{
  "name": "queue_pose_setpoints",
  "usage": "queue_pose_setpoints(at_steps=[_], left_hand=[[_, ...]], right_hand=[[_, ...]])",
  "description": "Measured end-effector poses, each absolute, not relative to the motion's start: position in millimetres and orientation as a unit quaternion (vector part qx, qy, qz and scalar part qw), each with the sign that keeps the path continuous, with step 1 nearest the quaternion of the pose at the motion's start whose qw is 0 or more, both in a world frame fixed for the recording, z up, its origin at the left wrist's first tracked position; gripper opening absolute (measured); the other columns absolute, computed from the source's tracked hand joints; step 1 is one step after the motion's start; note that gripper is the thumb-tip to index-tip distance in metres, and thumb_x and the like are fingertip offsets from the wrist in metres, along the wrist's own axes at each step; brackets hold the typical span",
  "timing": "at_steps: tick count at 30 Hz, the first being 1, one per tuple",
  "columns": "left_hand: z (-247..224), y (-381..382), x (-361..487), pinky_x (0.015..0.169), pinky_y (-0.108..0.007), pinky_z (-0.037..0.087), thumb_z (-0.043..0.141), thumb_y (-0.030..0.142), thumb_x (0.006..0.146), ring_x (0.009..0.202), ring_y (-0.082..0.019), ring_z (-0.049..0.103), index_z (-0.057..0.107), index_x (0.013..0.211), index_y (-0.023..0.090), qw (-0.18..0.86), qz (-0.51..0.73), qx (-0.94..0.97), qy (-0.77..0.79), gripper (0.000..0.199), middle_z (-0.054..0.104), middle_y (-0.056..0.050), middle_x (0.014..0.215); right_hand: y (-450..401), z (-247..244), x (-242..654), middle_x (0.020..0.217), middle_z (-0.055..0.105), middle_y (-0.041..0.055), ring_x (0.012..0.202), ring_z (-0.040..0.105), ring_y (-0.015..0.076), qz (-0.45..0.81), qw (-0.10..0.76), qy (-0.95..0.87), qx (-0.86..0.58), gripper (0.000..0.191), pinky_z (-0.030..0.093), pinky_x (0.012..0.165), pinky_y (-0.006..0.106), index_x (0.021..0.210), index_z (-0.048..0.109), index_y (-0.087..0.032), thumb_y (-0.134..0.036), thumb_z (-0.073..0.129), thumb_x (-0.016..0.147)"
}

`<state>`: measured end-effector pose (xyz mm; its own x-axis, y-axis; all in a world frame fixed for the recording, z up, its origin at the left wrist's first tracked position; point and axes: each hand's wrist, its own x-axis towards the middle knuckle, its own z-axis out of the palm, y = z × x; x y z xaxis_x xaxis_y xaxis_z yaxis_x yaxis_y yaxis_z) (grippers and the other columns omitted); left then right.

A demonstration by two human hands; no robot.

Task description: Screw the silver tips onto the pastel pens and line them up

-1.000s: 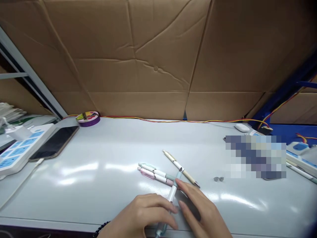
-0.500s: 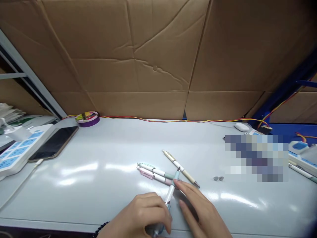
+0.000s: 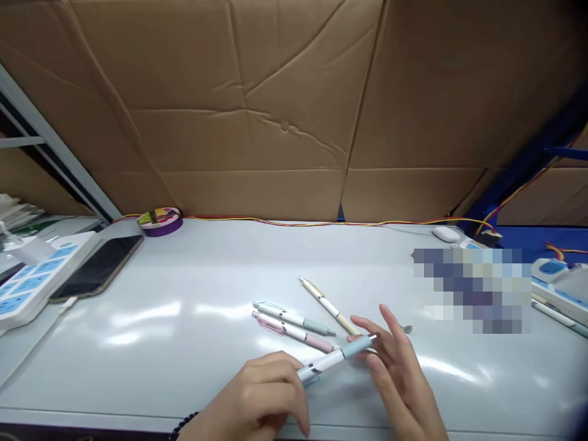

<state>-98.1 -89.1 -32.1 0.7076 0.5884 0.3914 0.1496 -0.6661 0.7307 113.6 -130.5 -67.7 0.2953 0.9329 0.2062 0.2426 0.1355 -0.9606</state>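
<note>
My left hand is closed around the clip end of a blue-and-white pen, which slants up to the right above the table. My right hand is open, its fingers spread around the pen's tip; whether they touch it I cannot tell. Behind the held pen lie a green-and-white pen and a pink-and-white pen, side by side. A cream-and-white pen lies at an angle to their right, its tip hidden by my right hand. One small grey piece shows just past my right fingers.
A phone and a white power strip lie at the left. By the cardboard wall sits a round purple tin. A white mouse and a blurred-out object are at the right. Thin wires run along the back edge.
The blue-and-white pen has swung from steep to a flatter slant, its tip moving right and down. My right hand has let go of its barrel, moved right and spread its fingers.
</note>
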Motion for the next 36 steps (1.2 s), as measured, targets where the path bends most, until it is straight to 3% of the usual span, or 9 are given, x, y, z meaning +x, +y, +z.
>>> queue_pose_setpoints(at_steps=[3, 6, 9, 13, 15, 18, 21, 28, 36], left_hand=[[-32, -88, -97, 0.074, -0.024, 0.048, 0.033, 0.001, 0.089, 0.071, -0.013, 0.055, 0.054, 0.071, 0.019, 0.307, 0.347, 0.859, 0.216, 0.033, 0.057, 0.0, 0.068], [-32, -86, -96, 0.072, -0.026, 0.049, 0.031, 0.002, 0.091, 0.072, -0.014, 0.054, 0.052, 0.072, 0.019, 0.266, 0.367, 0.865, 0.216, 0.033, 0.057, -0.001, 0.066], [-32, -84, -97, 0.068, -0.026, 0.049, 0.033, 0.003, 0.092, 0.071, -0.015, 0.054, 0.051, 0.073, 0.02, 0.24, 0.393, 0.863, 0.211, 0.031, 0.057, -0.002, 0.067], [-36, -85, -99, 0.068, -0.026, 0.05, 0.036, 0.0, 0.09, 0.07, -0.013, 0.055, 0.051, 0.079, 0.021, 0.212, 0.422, 0.853, 0.223, 0.028, 0.056, -0.001, 0.071], [-39, -87, -99, 0.077, -0.028, 0.051, 0.039, -0.003, 0.087, 0.085, -0.015, 0.058, 0.052, 0.088, 0.022, 0.175, 0.436, 0.848, 0.244, 0.028, 0.057, -0.003, 0.088], [-44, -89, -100, 0.091, -0.032, 0.047, 0.043, -0.003, 0.085, 0.111, -0.019, 0.05, 0.053, 0.099, 0.023, 0.11, 0.46, 0.819, 0.324, 0.031, 0.047, -0.007, 0.116], [-45, -89, -100, 0.094, -0.031, 0.044, 0.044, 0.001, 0.087, 0.112, -0.017, 0.048, 0.053, 0.097, 0.023, 0.105, 0.445, 0.805, 0.378, 0.026, 0.044, -0.006, 0.117], [-40, -85, -98, 0.096, -0.036, 0.044, 0.043, 0.003, 0.087, 0.114, -0.02, 0.046, 0.054, 0.091, 0.022, 0.09, 0.386, 0.837, 0.377, 0.022, 0.05, -0.006, 0.112], [-41, -84, -96, 0.089, -0.035, 0.048, 0.042, 0.007, 0.088, 0.114, -0.023, 0.047, 0.058, 0.089, 0.022, 0.068, 0.339, 0.859, 0.377, 0.022, 0.055, -0.007, 0.108]], right_hand=[[-132, -63, 118, 0.086, 0.071, 0.0017, 0.075, 0.067, 0.0164, 0.353, 0.604, -0.443, -0.561, 0.022, 0.057, 0.072, 0.024, 0.104, 0.064, -0.028, -0.039, 0.054, 0.089], [-130, -61, 121, 0.077, 0.068, 0.0025, 0.076, 0.066, 0.0176, 0.352, 0.606, -0.454, -0.551, 0.015, 0.056, 0.069, 0.022, 0.076, 0.068, -0.025, -0.037, 0.062, 0.083], [-126, -60, 120, 0.094, 0.068, 0.0071, 0.093, 0.064, 0.0225, 0.338, 0.584, -0.507, -0.536, 0.014, 0.056, 0.074, 0.025, 0.08, 0.069, -0.023, -0.036, 0.063, 0.082], [-125, -62, 117, 0.088, 0.069, 0.0049, 0.08, 0.066, 0.02, 0.316, 0.557, -0.548, -0.538, 0.013, 0.055, 0.063, 0.021, 0.084, 0.07, -0.025, -0.035, 0.064, 0.081], [-128, -68, 118, 0.081, 0.068, 0.0032, 0.072, 0.065, 0.0187, 0.291, 0.594, -0.496, -0.563, 0.013, 0.054, 0.058, 0.021, 0.081, 0.071, -0.025, -0.037, 0.067, 0.079], [-132, -79, 125, 0.071, 0.061, 0.0004, 0.055, 0.06, 0.0147, 0.219, 0.676, -0.39, -0.586, 0.015, 0.05, 0.049, 0.024, 0.082, 0.068, -0.023, -0.036, 0.07, 0.076], [-132, -81, 131, 0.072, 0.057, -0.0005, 0.055, 0.058, 0.0138, 0.151, 0.731, -0.327, -0.58, 0.017, 0.051, 0.054, 0.03, 0.083, 0.062, -0.021, -0.034, 0.07, 0.076], [-125, -51, 134, 0.078, 0.066, 0.0054, 0.074, 0.062, 0.0231, -0.042, 0.584, -0.475, -0.657, 0.008, 0.05, 0.062, 0.035, 0.079, 0.064, -0.022, -0.031, 0.064, 0.081], [-109, -72, 156, 0.1, 0.066, 0.0067, 0.093, 0.063, 0.0227, 0.034, 0.398, -0.668, -0.628, 0.019, 0.053, 0.076, 0.035, 0.103, 0.061, -0.025, -0.03, 0.047, 0.091]])
